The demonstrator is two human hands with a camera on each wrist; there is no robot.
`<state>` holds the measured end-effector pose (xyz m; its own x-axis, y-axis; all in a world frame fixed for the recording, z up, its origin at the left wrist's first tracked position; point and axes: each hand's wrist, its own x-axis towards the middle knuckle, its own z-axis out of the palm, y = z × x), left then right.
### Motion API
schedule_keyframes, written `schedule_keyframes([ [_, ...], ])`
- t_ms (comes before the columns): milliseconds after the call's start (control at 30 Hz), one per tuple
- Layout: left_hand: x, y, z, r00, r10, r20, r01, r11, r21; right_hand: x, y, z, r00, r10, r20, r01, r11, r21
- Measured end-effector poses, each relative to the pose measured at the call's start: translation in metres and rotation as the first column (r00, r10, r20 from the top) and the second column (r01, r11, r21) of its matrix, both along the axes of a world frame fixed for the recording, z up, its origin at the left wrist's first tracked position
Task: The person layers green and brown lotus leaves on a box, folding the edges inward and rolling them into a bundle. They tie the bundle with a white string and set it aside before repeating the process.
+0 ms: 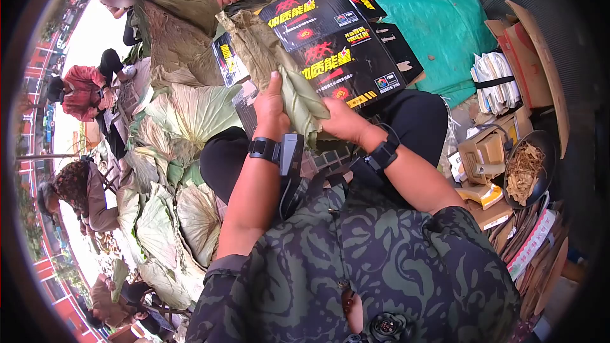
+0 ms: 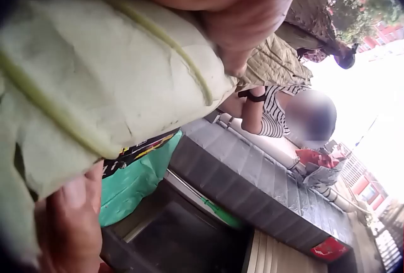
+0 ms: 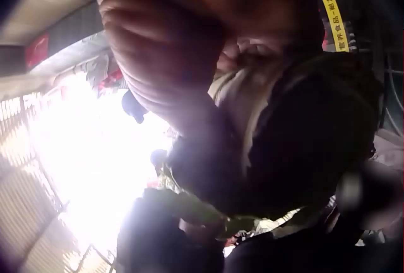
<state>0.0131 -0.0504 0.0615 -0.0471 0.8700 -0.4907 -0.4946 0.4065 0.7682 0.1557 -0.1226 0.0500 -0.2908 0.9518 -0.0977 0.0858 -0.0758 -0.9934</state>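
Note:
A long bundle of dried pale-green and brown leaves (image 1: 293, 87) is held up in front of the body in the head view. My left hand (image 1: 271, 109) grips its left side, the thumb lying along the leaf. At the lower right end my right hand (image 1: 345, 121) holds the edge, its fingers partly hidden behind the leaf. Large in the left wrist view, the folded leaf (image 2: 113, 64) shows thick ribs, with fingers (image 2: 237, 7) at its upper side. In the right wrist view the hand (image 3: 189, 39) curls over the rolled leaf (image 3: 243, 99), which is mostly in shadow.
Behind the bundle lie black printed cardboard (image 1: 330, 57) and a green sheet (image 1: 419, 19). Large dried leaves (image 1: 190, 114) spread at the left, where several people sit. At the right stand a dark pan of brown scraps (image 1: 525, 174), a paper stack (image 1: 495, 82) and cardboard boxes (image 1: 486, 152).

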Motion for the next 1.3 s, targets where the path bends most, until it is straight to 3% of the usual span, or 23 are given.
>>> schedule_keyframes([
  [33,-0.003,-0.003,0.001,1.000,0.000,-0.001,0.000,1.000,0.016,0.008,0.000,0.001,0.941,-0.016,-0.339,-0.087,0.955,-0.284],
  [100,-0.008,-0.008,0.003,0.994,-0.019,0.105,0.019,1.000,-0.003,0.024,-0.001,0.021,0.757,-0.144,-0.637,-0.169,0.899,-0.403],
  [133,-0.007,-0.011,0.003,0.998,-0.007,0.066,0.005,0.999,0.035,0.018,-0.001,0.026,0.757,-0.134,-0.639,-0.171,0.904,-0.393],
  [200,0.001,-0.019,0.008,0.999,0.024,0.046,-0.027,0.998,0.064,0.002,-0.001,0.033,0.966,-0.041,-0.256,0.006,0.991,-0.135],
  [233,0.004,-0.027,0.017,0.998,0.039,0.047,-0.043,0.996,0.081,-0.001,0.001,0.027,0.994,-0.014,-0.113,0.003,0.996,-0.093],
  [267,-0.004,-0.024,0.008,0.993,-0.072,0.096,0.063,0.994,0.091,0.001,-0.001,0.027,0.989,-0.013,-0.145,-0.005,0.993,-0.121],
  [300,-0.010,-0.020,0.012,0.993,-0.072,0.097,0.062,0.993,0.105,0.003,-0.005,0.031,0.984,-0.008,-0.175,-0.018,0.989,-0.147],
  [333,-0.017,-0.016,0.015,0.965,-0.222,0.137,0.203,0.969,0.140,0.005,-0.008,0.028,0.985,0.000,-0.175,-0.024,0.991,-0.135],
  [367,-0.027,-0.014,0.017,0.916,-0.363,0.169,0.335,0.926,0.175,0.006,-0.013,0.019,0.972,0.027,-0.233,-0.064,0.986,-0.153],
  [433,-0.050,0.004,0.027,0.808,-0.493,0.324,0.423,0.867,0.264,0.010,-0.025,0.013,0.954,0.050,-0.296,-0.105,0.980,-0.172],
  [533,-0.067,0.022,0.029,0.779,-0.554,0.296,0.467,0.826,0.318,0.015,-0.039,0.011,0.957,0.181,-0.227,-0.221,0.961,-0.164],
  [600,-0.062,0.027,0.021,0.940,-0.338,-0.044,0.340,0.917,0.211,0.012,-0.040,0.013,0.955,0.175,-0.242,-0.217,0.962,-0.163],
  [633,-0.063,0.027,0.021,0.939,-0.341,-0.044,0.342,0.915,0.212,0.012,-0.041,0.014,0.954,0.170,-0.248,-0.216,0.961,-0.171],
  [700,-0.065,0.020,0.022,0.830,-0.435,0.350,0.350,0.894,0.280,0.014,-0.040,0.013,0.952,0.153,-0.264,-0.200,0.966,-0.161],
  [733,-0.066,0.008,0.020,0.741,-0.487,0.462,0.393,0.873,0.290,0.014,-0.039,0.013,0.930,0.104,-0.352,-0.185,0.962,-0.203],
  [833,-0.051,-0.037,-0.004,0.728,-0.561,0.394,0.489,0.828,0.275,0.007,-0.028,0.016,0.859,-0.010,-0.512,-0.118,0.969,-0.216],
  [900,-0.043,-0.050,-0.011,0.821,-0.455,0.345,0.404,0.890,0.214,0.005,-0.020,0.015,0.937,0.073,-0.340,-0.092,0.995,-0.041],
  [933,-0.041,-0.050,-0.001,0.774,-0.474,0.421,0.412,0.881,0.234,0.004,-0.021,0.020,0.932,0.061,-0.358,-0.075,0.997,-0.023],
  [967,-0.040,-0.045,0.015,0.720,-0.484,0.497,0.418,0.875,0.246,0.006,-0.021,0.022,0.963,0.060,-0.263,-0.049,0.998,0.046],
  [1100,-0.040,-0.018,0.026,0.828,-0.500,0.255,0.461,0.865,0.199,0.018,-0.030,0.039,0.999,0.048,0.024,-0.051,0.990,0.131],
  [1167,-0.030,-0.011,0.033,0.830,-0.510,0.223,0.480,0.859,0.177,0.047,-0.040,0.072,0.932,0.039,0.361,-0.096,0.985,0.142],
  [1233,-0.020,-0.003,0.042,0.791,-0.554,0.261,0.520,0.833,0.190,0.093,-0.055,0.085,0.885,-0.165,0.436,0.048,0.962,0.267],
  [1300,-0.020,0.010,0.041,0.811,-0.542,0.222,0.515,0.840,0.169,0.154,-0.075,0.100,0.804,-0.468,0.367,0.347,0.870,0.350],
])
